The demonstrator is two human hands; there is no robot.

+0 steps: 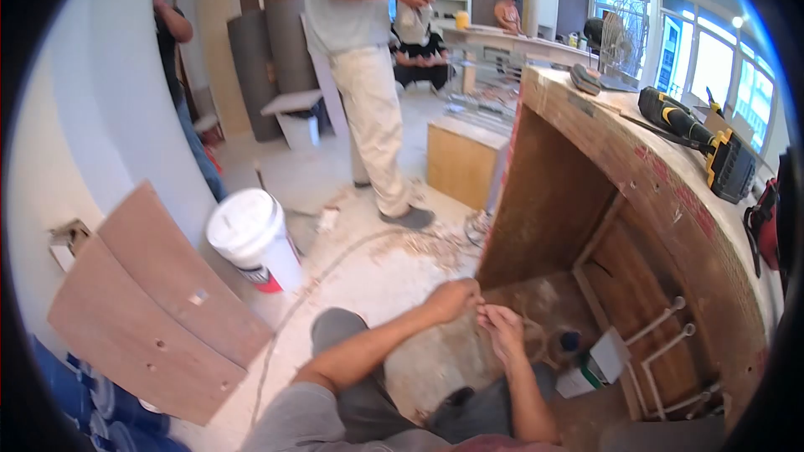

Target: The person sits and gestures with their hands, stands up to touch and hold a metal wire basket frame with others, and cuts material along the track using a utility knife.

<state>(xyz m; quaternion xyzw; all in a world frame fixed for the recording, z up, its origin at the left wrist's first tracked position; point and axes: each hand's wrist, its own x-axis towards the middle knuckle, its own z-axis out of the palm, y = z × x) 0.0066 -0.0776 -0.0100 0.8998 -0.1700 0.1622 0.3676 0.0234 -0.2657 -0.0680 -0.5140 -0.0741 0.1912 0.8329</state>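
Note:
Both of my hands meet in front of my knees, close to the opening of a curved wooden cabinet [586,159]. My left hand [455,299] is closed, its fingertips pinched together at the right end. Just beside it, my right hand [502,328] is also closed, thumb and fingers pressed together near the left fingertips. Whatever lies between the fingers is too small to make out. Below and right of my right hand, a white and green box [595,364] stands inside the cabinet, beside a small dark blue round object [570,340].
A white bucket [251,230] and leaning brown boards [159,309] are at left. A power drill [678,117] lies on the cabinet top. A person in light trousers [368,100] stands ahead; other people are farther back. Wood shavings [427,247] and a cable cross the floor.

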